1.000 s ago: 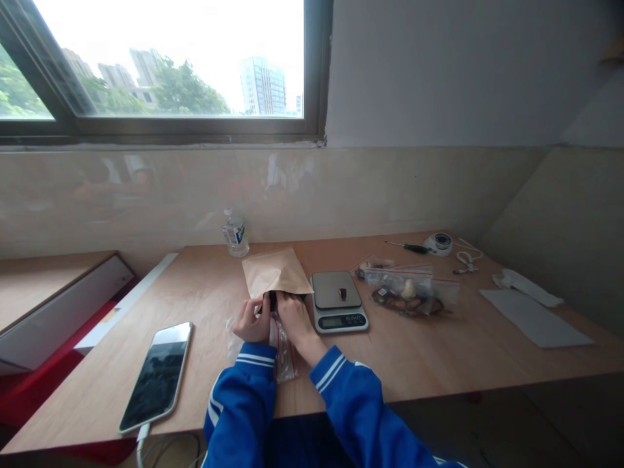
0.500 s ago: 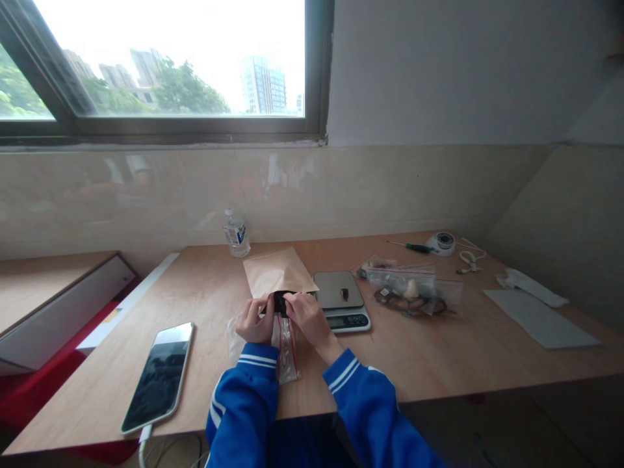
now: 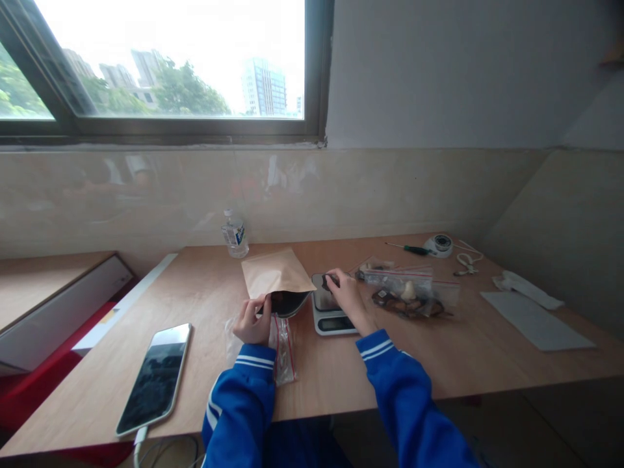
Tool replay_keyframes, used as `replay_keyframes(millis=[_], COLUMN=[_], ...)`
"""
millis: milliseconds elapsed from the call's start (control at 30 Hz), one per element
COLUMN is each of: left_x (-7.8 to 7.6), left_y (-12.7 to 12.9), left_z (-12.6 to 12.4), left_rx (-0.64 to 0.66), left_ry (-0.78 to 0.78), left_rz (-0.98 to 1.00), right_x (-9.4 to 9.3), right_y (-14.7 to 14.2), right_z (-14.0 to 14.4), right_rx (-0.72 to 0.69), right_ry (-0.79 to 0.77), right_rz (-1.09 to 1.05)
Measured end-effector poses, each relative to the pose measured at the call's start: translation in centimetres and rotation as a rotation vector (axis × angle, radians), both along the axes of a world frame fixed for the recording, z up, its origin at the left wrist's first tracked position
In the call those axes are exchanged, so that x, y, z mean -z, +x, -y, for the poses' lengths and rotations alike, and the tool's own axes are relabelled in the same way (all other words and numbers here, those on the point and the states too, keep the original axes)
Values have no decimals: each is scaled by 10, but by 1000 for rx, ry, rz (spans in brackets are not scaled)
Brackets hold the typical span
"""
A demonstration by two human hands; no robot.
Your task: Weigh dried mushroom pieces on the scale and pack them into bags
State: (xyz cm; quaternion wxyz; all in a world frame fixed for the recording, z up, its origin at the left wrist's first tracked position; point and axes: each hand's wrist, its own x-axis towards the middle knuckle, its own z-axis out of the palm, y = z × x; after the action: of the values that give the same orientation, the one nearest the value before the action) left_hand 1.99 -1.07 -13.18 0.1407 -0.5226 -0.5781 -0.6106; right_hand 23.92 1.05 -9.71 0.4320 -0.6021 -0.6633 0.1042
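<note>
Right hand point(image 3: 347, 294) moved onto scale point(image 3: 333, 312) | left hand point(image 3: 252, 322) pinching pouch point(image 3: 277, 278)

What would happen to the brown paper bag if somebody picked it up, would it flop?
The brown paper bag would probably bend but not droop like cloth, since it lies flat and creased. It looks light. The left hand holds its mouth open, so tipping it might spill what is inside.

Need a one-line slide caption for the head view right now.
Left hand holds the brown paper pouch open on the wooden desk while right hand reaches over the kitchen scale.
</note>
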Motion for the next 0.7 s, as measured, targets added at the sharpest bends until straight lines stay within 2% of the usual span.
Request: replay_keyframes(millis=[167, 367, 500, 700], left_x=[1, 1, -1, -3], left_y=[-1, -1, 0, 0], left_z=[-1, 0, -1, -2], left_rx=[1, 4, 13, 6], left_ry=[5, 48, 117, 150], left_rz=[-2, -34, -52, -64], right_x=[-3, -3, -3, 7], right_y=[11, 20, 26, 37], right_z=[-9, -12, -18, -44], right_rx=[26, 24, 34, 15], right_ry=[-79, -135, -126, -125], right_rz=[110, 74, -22, -305])
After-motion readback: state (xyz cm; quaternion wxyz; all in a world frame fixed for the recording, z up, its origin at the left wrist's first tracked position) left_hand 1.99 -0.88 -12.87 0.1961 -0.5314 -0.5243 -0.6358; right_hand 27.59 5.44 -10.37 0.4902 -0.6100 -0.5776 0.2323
